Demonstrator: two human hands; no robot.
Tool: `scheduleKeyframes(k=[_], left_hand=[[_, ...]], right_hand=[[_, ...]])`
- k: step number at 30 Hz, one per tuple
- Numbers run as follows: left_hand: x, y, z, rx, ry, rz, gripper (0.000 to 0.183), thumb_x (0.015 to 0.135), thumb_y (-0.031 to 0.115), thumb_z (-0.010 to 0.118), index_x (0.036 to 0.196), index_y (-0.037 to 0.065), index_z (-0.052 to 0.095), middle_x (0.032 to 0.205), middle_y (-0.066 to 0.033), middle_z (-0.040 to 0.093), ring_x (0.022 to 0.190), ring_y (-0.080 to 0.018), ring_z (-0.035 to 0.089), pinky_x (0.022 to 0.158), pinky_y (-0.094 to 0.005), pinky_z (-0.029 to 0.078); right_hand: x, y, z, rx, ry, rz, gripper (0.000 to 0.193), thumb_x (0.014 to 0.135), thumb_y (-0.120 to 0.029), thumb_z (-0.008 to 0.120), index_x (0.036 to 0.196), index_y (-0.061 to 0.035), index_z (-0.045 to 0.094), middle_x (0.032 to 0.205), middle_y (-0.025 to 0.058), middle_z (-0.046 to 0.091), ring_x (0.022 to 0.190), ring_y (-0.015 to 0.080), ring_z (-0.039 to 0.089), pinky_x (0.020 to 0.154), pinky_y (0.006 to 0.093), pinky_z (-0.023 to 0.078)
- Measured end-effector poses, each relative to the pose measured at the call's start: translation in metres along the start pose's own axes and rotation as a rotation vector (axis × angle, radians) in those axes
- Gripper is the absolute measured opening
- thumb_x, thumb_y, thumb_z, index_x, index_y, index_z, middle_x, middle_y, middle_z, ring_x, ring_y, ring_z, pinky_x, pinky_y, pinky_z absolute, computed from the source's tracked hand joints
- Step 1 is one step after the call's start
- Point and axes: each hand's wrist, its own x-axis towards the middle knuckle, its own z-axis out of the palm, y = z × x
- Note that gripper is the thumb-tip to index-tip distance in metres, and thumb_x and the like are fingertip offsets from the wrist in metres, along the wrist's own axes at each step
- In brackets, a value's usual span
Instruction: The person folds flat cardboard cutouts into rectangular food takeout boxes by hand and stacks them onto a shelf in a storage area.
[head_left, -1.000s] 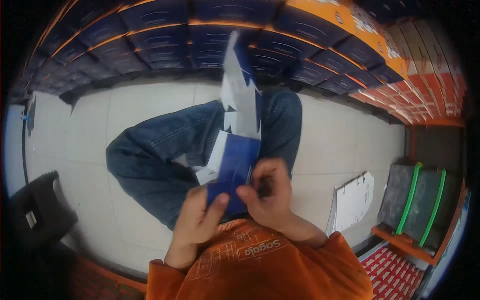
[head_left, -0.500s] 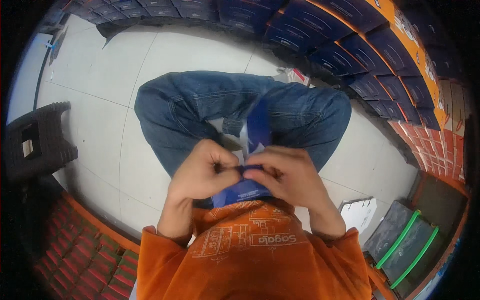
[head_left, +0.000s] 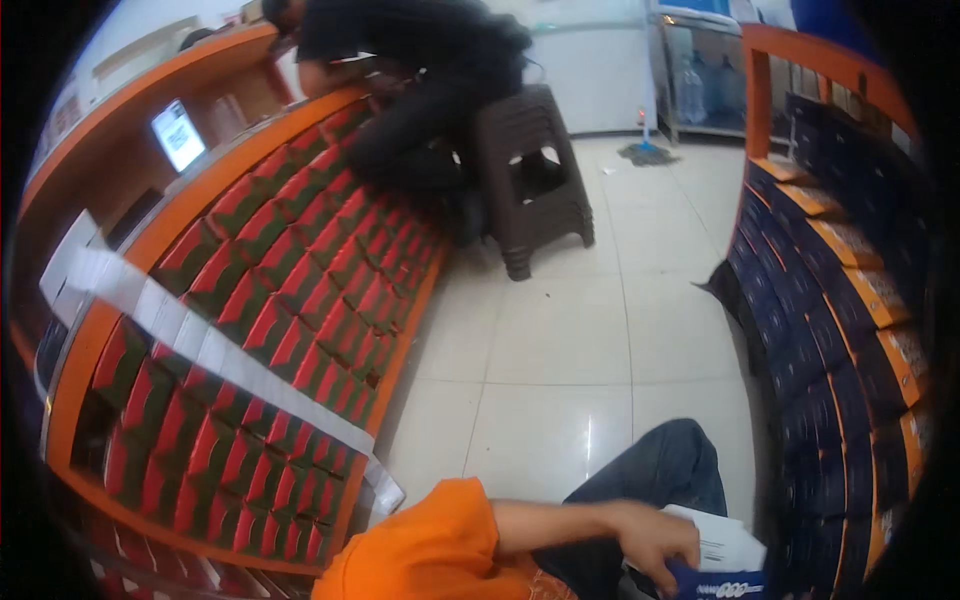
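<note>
Pale tiled floor [head_left: 555,330], red-and-green boxes [head_left: 300,270] racked left, dark blue boxes [head_left: 800,330] right. Stacked brown stools [head_left: 535,115] and person in black [head_left: 410,60] up top. Open tiles run between the racks. Blue-and-white carton [head_left: 728,555] at lower right, white flap up, cut off by frame. Left hand [head_left: 655,545] pinches its edge; right hand out of view, can't tell grip.
</note>
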Motion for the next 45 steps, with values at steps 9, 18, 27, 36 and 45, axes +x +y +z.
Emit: scheduleKeyframes(k=[9, 18, 27, 36, 45], left_hand=[[0.011, -0.059, 0.074, -0.638, -0.246, -0.209, 0.027, 0.094, 0.020, 0.065, 0.084, -0.005, 0.065, 0.076, -0.0013, 0.064, 0.070, -0.0070, 0.055, 0.058, -0.0269, 0.047], [0.019, -0.074, 0.111, -0.506, -0.277, -0.022, 0.024, 0.092, 0.019, 0.067, 0.096, -0.005, 0.068, 0.081, -0.0052, 0.069, 0.076, -0.0068, 0.055, 0.070, -0.0261, 0.046], [0.026, 0.016, 0.068, -0.454, 0.302, 0.016, 0.022, 0.075, 0.015, 0.072, 0.090, -0.001, 0.066, 0.079, -0.0144, 0.066, 0.070, -0.0232, 0.062, 0.065, -0.0362, 0.050], [0.047, 0.011, 0.063, -1.140, 0.407, -0.425, 0.025, 0.099, 0.014, 0.052, 0.116, -0.004, 0.050, 0.100, -0.0183, 0.067, 0.077, -0.0249, 0.071, 0.066, -0.0330, 0.062], [0.062, -0.013, 0.116, -1.114, 0.325, -0.484, 0.023, 0.098, 0.009, 0.053, 0.119, -0.001, 0.052, 0.106, -0.0111, 0.062, 0.095, -0.0181, 0.065, 0.076, -0.0296, 0.058]], right_hand=[[-0.030, 0.003, 0.083, 1.268, 0.376, 0.120, 0.018, 0.080, 0.001, 0.068, 0.097, 0.0043, 0.063, 0.097, 0.0160, 0.064, 0.088, 0.0266, 0.062, 0.079, 0.0384, 0.050], [-0.038, -0.053, 0.034, 0.780, -0.143, 0.060, 0.013, 0.081, -0.001, 0.069, 0.091, 0.0025, 0.062, 0.088, 0.0160, 0.062, 0.085, 0.0243, 0.062, 0.074, 0.0371, 0.050], [-0.062, -0.068, 0.065, 0.406, 0.340, 0.152, 0.065, 0.066, -0.044, 0.083, 0.117, -0.0129, 0.058, 0.127, 0.0199, 0.052, 0.114, 0.0441, 0.049, 0.093, 0.0587, 0.040], [-0.025, -0.069, 0.023, 0.127, 0.070, 0.406, 0.048, 0.071, -0.032, 0.078, 0.110, -0.0055, 0.067, 0.131, 0.0144, 0.055, 0.118, 0.0356, 0.049, 0.098, 0.0472, 0.038], [-0.040, -0.039, 0.046, 0.515, -0.096, 0.521, 0.025, 0.077, -0.013, 0.074, 0.096, -0.0010, 0.065, 0.117, 0.0101, 0.060, 0.114, 0.0291, 0.056, 0.095, 0.0423, 0.045]])
